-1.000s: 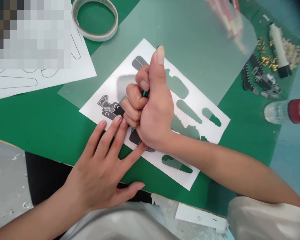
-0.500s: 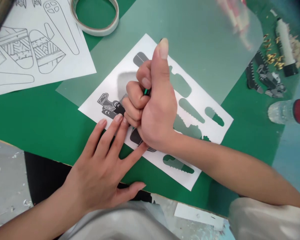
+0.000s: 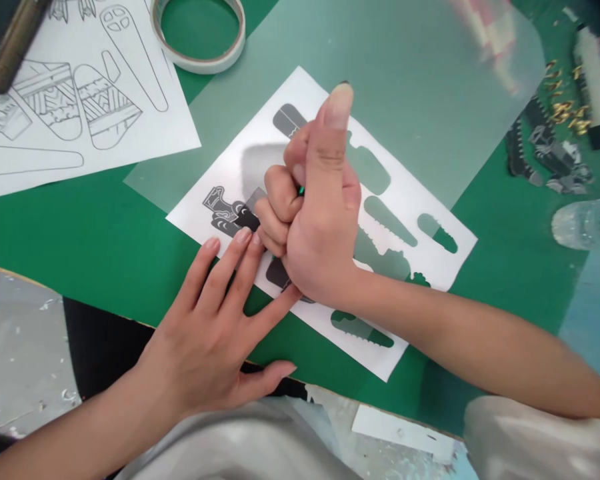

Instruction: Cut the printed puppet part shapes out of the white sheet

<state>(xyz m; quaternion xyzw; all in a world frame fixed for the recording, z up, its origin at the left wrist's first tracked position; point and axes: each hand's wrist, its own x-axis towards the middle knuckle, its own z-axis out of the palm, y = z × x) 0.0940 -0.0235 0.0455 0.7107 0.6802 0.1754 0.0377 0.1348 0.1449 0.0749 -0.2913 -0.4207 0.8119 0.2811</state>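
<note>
Green tabletop [image 3: 105, 233] under white cut-out sheet [image 3: 225, 177]. Right hand [image 3: 320, 200] above sheet, grip curled tightly around mostly hidden green tool [image 3: 301, 191]. Left hand [image 3: 213, 340] spread, fingertips [image 3: 211, 244] on sheet's near edge, grip holding nothing. Tape roll [image 3: 205, 65] beyond sheet.

2 bare hands [image 3: 207, 343]; 1 white, hole-cut paper sheet [image 3: 380, 362]; 1 white, line-drawn paper sheet [image 3: 165, 139]; 1 white tape ring [image 3: 205, 65]; 1 clear, red-banded bottle [image 3: 583, 224].

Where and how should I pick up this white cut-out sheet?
Probably pinch the white sheet by its right corner, coming from the right: that tip is solid paper, clear of the left hand and right hand, while cut-outs likely weaken the middle.
</note>
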